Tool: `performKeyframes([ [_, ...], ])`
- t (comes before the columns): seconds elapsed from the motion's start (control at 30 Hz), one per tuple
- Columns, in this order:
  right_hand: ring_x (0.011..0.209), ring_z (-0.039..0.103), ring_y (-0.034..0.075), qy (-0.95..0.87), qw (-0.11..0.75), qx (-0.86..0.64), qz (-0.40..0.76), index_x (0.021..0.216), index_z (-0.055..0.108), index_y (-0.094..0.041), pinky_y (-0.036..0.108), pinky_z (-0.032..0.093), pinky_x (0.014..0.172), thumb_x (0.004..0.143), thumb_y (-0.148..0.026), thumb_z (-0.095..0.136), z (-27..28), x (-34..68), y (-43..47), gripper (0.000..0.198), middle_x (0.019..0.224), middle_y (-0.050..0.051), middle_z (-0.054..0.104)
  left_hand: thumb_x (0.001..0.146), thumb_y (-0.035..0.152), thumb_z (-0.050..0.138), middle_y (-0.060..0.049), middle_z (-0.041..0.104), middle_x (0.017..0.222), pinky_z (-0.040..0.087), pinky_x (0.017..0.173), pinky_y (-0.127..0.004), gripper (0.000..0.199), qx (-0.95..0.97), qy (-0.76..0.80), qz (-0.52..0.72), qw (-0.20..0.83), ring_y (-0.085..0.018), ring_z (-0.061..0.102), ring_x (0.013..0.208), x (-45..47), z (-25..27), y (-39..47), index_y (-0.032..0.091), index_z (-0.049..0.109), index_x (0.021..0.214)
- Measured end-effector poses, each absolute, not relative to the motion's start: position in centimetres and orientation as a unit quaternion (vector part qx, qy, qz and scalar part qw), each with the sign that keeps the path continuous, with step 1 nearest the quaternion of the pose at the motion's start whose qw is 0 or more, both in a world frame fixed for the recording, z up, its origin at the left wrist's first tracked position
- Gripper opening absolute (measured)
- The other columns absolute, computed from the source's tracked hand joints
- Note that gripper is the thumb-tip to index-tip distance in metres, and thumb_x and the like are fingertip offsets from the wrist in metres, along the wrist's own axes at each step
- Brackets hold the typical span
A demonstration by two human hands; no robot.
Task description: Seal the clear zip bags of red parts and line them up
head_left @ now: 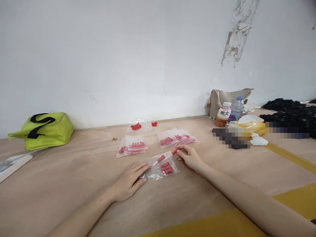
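Note:
A clear plastic bag (154,172) lies on the brown covering in front of me, with several red-handled thin sticks (166,168) inside. My left hand (129,181) rests flat over the bag's left edge, fingers stretched and thumb apart. At the bag's upper right corner, my right hand (189,157) pinches a red-handled stick (175,151) by its red end. Its thin pale shaft points down-left over or into the bag; I cannot tell which. Just beyond are two fanned stacks of filled clear bags, a left stack (134,145) and a right stack (176,138).
Near the wall lies another clear bag (145,126) with red pieces. A lime-green bag (46,130) stands at far left, above a white flat item (14,166). At right are a drink bottle (223,115), water bottle (237,107), beige bag (213,105), tissue pack (251,125) and black pile (283,113).

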State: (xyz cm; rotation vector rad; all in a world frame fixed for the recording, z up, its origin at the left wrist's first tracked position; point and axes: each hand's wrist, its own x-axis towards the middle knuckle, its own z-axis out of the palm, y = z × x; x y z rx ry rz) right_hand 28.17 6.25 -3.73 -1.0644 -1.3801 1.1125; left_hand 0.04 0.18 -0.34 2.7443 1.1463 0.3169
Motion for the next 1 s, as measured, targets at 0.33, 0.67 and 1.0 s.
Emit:
performKeyframes([
  [0.33, 0.056, 0.049, 0.009, -0.708, 0.447, -0.434, 0.333, 0.076, 0.055, -0.015, 0.021, 0.041, 0.053, 0.065, -0.026, 0.060, -3.4, 27.3, 6.0, 0.016, 0.067, -0.001, 0.058, 0.089, 0.035, 0.034, -0.003, 0.033, 0.135, 0.028, 0.101, -0.040, 0.048, 0.911, 0.387, 0.117, 0.082, -0.020, 0.032, 0.121, 0.1, -0.2, 0.1, 0.027, 0.019, 0.133],
  [0.67, 0.061, 0.051, 0.011, -0.767, 0.424, -0.426, 0.224, 0.085, 0.059, -0.018, 0.025, 0.042, 0.058, 0.073, -0.018, 0.048, -2.6, 27.9, 5.8, 0.016, 0.077, 0.001, 0.060, 0.089, 0.028, 0.034, -0.001, 0.033, 0.134, 0.031, 0.099, -0.040, 0.037, 0.923, 0.355, 0.126, 0.077, -0.019, 0.032, 0.122, 0.2, -0.2, 0.1, 0.031, 0.036, 0.126],
  [1.0, 0.087, 0.051, 0.015, -0.894, 0.336, -0.293, 0.046, 0.090, 0.062, -0.022, 0.030, 0.041, 0.074, 0.080, -0.017, 0.044, -2.4, 30.6, 5.2, 0.020, 0.093, 0.006, 0.055, 0.086, 0.010, 0.033, 0.002, 0.036, 0.133, 0.018, 0.103, -0.048, 0.045, 0.960, 0.261, 0.099, -0.032, -0.020, 0.024, 0.126, 0.8, 0.4, 1.8, 0.034, 0.040, 0.123],
])
